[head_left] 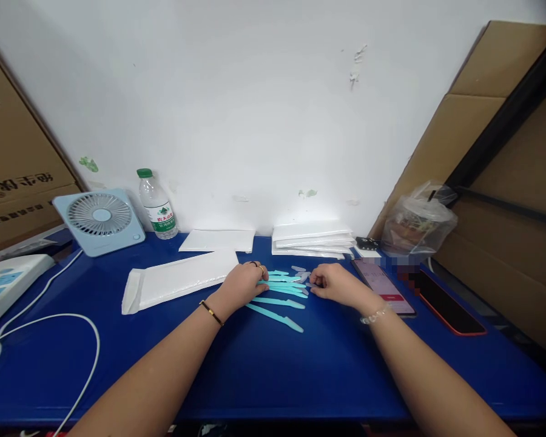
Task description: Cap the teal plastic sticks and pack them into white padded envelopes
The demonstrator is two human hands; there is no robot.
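Several turquoise eyebrow razors lie fanned out on the blue table, their blade ends pointing right. My left hand is closed over the handle ends of the upper razors, pinching at them. Small translucent blade caps lie loose by the razor tips, between my two hands. To the right, my right hand has its thumb and fingers pinched at a small translucent cap beside the tips; the fingers partly hide it. Under the left wrist's far side rests a white padded mailer.
A stack of white mailers and another mailer lie by the wall. At left are a blue fan, a water bottle, a power strip and a white cable. Two phones and a bagged cup occupy the right.
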